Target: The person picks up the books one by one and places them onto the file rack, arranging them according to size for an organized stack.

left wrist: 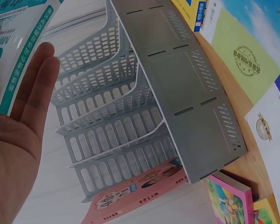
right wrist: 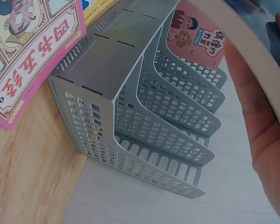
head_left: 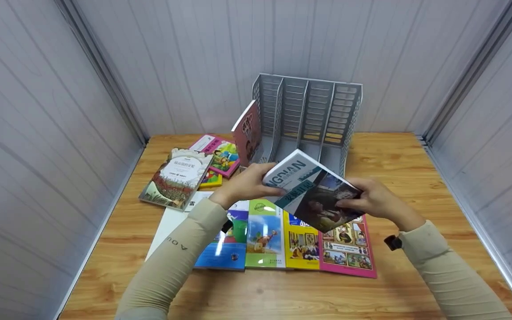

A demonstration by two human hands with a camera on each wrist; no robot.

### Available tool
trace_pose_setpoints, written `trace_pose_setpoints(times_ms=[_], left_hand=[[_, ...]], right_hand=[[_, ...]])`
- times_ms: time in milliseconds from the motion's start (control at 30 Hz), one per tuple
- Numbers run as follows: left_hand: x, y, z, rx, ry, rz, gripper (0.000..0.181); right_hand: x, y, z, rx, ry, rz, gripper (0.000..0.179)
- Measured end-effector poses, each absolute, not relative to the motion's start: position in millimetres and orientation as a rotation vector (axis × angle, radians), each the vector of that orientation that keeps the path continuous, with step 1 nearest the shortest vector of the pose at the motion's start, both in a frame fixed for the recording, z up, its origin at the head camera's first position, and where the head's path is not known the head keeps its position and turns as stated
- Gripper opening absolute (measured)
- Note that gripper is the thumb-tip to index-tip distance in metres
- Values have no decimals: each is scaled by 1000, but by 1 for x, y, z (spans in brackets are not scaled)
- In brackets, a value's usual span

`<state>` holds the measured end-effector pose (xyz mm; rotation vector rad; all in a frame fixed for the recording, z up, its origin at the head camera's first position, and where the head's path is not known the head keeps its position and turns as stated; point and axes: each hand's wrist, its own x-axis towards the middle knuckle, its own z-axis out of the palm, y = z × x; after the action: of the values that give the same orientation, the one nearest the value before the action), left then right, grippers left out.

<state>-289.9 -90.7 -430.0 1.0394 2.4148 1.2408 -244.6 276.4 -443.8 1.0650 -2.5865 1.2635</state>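
Observation:
Both hands hold one paperback book (head_left: 311, 191) with a teal band and a dark picture on its cover, tilted above the table. My left hand (head_left: 249, 183) grips its left edge, thumb on the cover; the fingers (left wrist: 37, 88) lie behind it in the left wrist view. At the lower right corner my right hand (head_left: 374, 200) pinches the book between thumb and fingers. Just beyond stands a grey file rack (head_left: 312, 149) with upright dividers. A pink book (head_left: 248, 133) stands in its leftmost compartment.
In front of the rack lie a green book (head_left: 265, 240), a yellow book (head_left: 302, 249), a pink-bordered book (head_left: 349, 258) and a blue book (head_left: 220, 253). To the left, a book with a flower-field cover (head_left: 178, 178) overlaps others, near a magenta book (head_left: 222, 155). White panel walls surround the wooden table (head_left: 274, 293).

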Motion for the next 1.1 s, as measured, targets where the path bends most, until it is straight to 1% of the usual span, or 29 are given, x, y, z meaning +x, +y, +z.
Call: trace_pose_setpoints(times_ms=[100,200,600,900,1100], left_hand=[[-289,-91,-432,1039,2375,1233,57],[-287,-91,-435,1011,2355,1257,53],[-284,-92,-436,923,2338,1395,45],[-285,-95,-427,1037,2389,1353,45],[-286,-96,-423,1076,2410,1374,42]], right_hand=[[-246,275,-446,1109,-2565,1292,21],[-246,273,-448,1121,-2559,1322,21],[-247,268,-448,1031,-2629,1382,23],[-252,265,-447,1043,-2609,1305,28],[-255,265,-442,1066,-2588,1235,39]])
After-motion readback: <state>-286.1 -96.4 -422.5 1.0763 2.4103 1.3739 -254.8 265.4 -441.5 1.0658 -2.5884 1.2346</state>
